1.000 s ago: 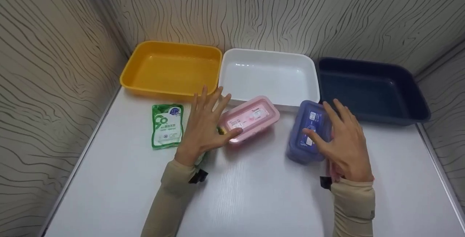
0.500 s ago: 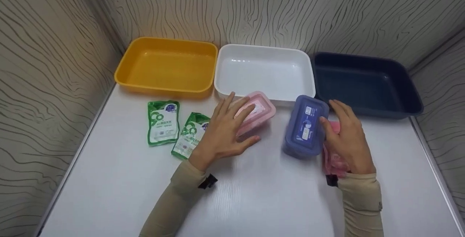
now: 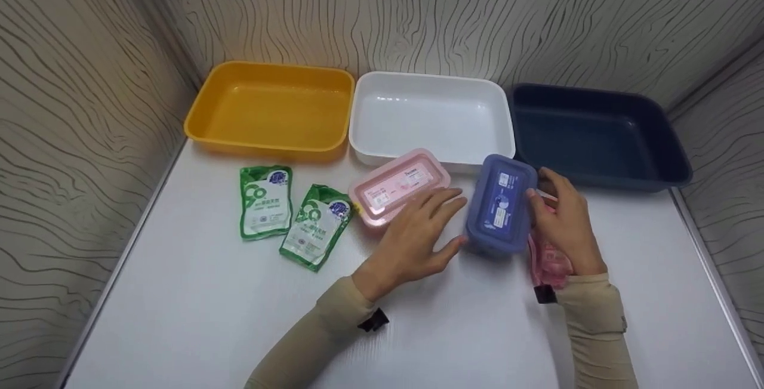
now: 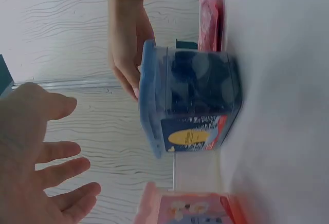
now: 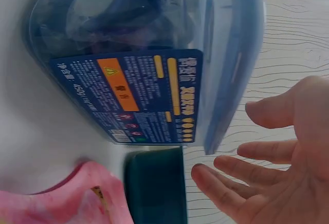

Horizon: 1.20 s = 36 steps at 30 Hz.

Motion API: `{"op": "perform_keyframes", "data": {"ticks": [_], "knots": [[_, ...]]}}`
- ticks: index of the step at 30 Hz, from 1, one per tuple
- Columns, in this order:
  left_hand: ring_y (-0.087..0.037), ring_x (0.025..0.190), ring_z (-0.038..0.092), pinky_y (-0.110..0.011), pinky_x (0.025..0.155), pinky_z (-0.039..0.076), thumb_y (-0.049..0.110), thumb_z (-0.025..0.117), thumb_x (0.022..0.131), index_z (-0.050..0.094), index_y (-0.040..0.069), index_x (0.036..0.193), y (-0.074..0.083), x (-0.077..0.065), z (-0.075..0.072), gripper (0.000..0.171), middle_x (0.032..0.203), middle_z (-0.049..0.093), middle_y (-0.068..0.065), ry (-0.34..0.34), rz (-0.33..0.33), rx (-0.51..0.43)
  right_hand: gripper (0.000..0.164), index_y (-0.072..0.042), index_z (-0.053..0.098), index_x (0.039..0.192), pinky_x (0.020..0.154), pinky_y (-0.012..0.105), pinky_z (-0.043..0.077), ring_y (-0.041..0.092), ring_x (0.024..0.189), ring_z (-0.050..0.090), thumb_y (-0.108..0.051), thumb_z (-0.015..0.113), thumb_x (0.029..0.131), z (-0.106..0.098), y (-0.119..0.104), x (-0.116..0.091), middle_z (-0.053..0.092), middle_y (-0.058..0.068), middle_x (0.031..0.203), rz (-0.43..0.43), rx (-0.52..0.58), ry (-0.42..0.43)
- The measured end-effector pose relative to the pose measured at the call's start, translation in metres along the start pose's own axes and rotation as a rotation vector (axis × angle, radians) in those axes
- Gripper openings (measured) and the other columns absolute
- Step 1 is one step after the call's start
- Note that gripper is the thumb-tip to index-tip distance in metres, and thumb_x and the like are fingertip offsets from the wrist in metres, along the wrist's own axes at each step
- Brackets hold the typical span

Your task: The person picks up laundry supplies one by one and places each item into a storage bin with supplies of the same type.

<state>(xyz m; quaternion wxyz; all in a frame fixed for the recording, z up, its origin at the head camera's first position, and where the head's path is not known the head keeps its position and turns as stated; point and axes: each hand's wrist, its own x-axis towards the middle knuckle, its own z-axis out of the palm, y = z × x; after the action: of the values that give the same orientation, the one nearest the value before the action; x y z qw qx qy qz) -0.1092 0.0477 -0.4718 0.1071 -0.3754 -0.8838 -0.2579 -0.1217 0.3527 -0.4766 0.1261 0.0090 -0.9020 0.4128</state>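
A blue lidded plastic box [image 3: 501, 204] stands on the white table, dark contents showing through its clear side in the left wrist view. My right hand [image 3: 564, 225] is at its right side, thumb close to the lid edge; in the right wrist view the fingers are spread, with a gap to the box. To the box's left, my left hand [image 3: 412, 246] hovers, fingers loosely extended and holding nothing. Behind that hand sits a pink lidded box [image 3: 397, 186]. Beneath my right hand lies a pink pouch [image 3: 549, 258], partly hidden.
Two green-and-white pouches [image 3: 316, 228] lie at the left of the table. Along the back wall stand a yellow tray [image 3: 268, 151], a white tray [image 3: 433, 77] and a dark blue tray [image 3: 603, 181]. Patterned panels enclose the back and sides.
My left hand has moved right, from over the pouches and across the pink box to beside the blue box, uncovering the second green pouch. The right hand has shifted slightly around the blue box's right side.
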Motion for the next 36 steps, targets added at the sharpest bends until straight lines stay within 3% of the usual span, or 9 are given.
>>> {"op": "perform_keyframes", "data": {"ticks": [2,7,9,14,17,24,28,32,36], "knots": [[-0.019,0.15,0.049,-0.034,0.127,0.037,0.044,0.061,0.108,0.053,0.011,0.155,0.006,0.002,0.008,0.058,0.162,0.052,-0.004,0.019,0.007,-0.073,0.055,0.01,0.046,0.153,0.105,0.056,0.05,0.051,0.132,0.061,-0.007,0.065,0.104,0.001,0.003,0.002,0.057,0.035,0.145,0.023,0.03,-0.002],[-0.019,0.143,0.055,-0.03,0.119,0.046,0.031,0.065,0.107,0.054,0.005,0.151,0.016,0.004,0.03,0.053,0.158,0.053,-0.011,0.057,-0.005,-0.277,0.056,0.007,0.045,0.156,0.1,0.013,0.052,0.047,0.134,0.062,-0.008,0.065,0.105,0.005,0.011,0.004,0.055,0.033,0.151,0.079,0.095,-0.002],[-0.021,0.14,0.056,-0.031,0.116,0.049,0.029,0.066,0.106,0.052,0.003,0.152,0.018,0.004,0.038,0.054,0.158,0.051,-0.014,0.056,-0.027,-0.312,0.056,0.006,0.045,0.156,0.095,0.006,0.049,0.046,0.134,0.062,-0.008,0.064,0.106,0.006,0.013,0.005,0.055,0.032,0.152,0.097,0.103,-0.006],[-0.021,0.136,0.058,-0.03,0.113,0.051,0.025,0.066,0.106,0.047,0.001,0.157,0.02,0.004,0.052,0.059,0.16,0.047,-0.016,0.033,-0.114,-0.356,0.056,0.003,0.046,0.157,0.097,0.009,0.051,0.044,0.134,0.062,-0.011,0.065,0.106,0.006,0.01,0.006,0.056,0.029,0.152,0.129,0.09,-0.015],[-0.02,0.127,0.062,-0.025,0.107,0.053,0.021,0.065,0.106,0.045,-0.002,0.157,0.021,0.005,0.058,0.059,0.156,0.051,-0.017,0.034,-0.16,-0.416,0.056,0.003,0.047,0.157,0.091,0.002,0.047,0.043,0.131,0.064,-0.012,0.065,0.106,0.005,0.008,0.006,0.057,0.03,0.15,0.139,0.088,-0.018],[-0.016,0.096,0.067,-0.022,0.085,0.059,0.008,0.064,0.104,0.047,-0.006,0.155,0.021,0.011,0.065,0.055,0.134,0.063,-0.019,0.059,-0.276,-0.682,0.057,0.001,0.046,0.158,0.08,0.001,0.047,0.043,0.127,0.064,-0.017,0.064,0.107,0.004,0.008,0.005,0.057,0.03,0.148,0.193,0.072,-0.032],[-0.013,0.093,0.069,-0.019,0.082,0.059,0.004,0.065,0.102,0.051,-0.004,0.152,0.022,0.014,0.065,0.053,0.131,0.06,-0.019,0.068,-0.352,-0.822,0.058,-0.001,0.046,0.159,0.072,0.008,0.053,0.022,0.115,0.064,-0.02,0.064,0.107,0.005,0.01,0.006,0.057,0.028,0.148,0.225,0.067,-0.034],[-0.016,0.093,0.073,-0.019,0.08,0.061,0.001,0.065,0.101,0.051,-0.005,0.151,0.023,0.016,0.066,0.052,0.133,0.059,-0.02,0.07,-0.415,-0.929,0.059,0.0,0.046,0.159,0.07,0.014,0.057,0.0,0.101,0.061,-0.017,0.065,0.106,0.004,0.011,0.006,0.057,0.025,0.149,0.232,0.143,-0.031],[-0.023,0.096,0.078,-0.026,0.08,0.065,-0.001,0.064,0.101,0.049,-0.007,0.151,0.022,0.02,0.066,0.053,0.134,0.057,-0.018,0.067,-0.485,-1.089,0.059,0.002,0.043,0.16,0.069,0.017,0.06,-0.004,0.098,0.064,-0.013,0.065,0.106,0.003,0.01,0.007,0.053,0.024,0.151,0.237,0.269,-0.047]]}}
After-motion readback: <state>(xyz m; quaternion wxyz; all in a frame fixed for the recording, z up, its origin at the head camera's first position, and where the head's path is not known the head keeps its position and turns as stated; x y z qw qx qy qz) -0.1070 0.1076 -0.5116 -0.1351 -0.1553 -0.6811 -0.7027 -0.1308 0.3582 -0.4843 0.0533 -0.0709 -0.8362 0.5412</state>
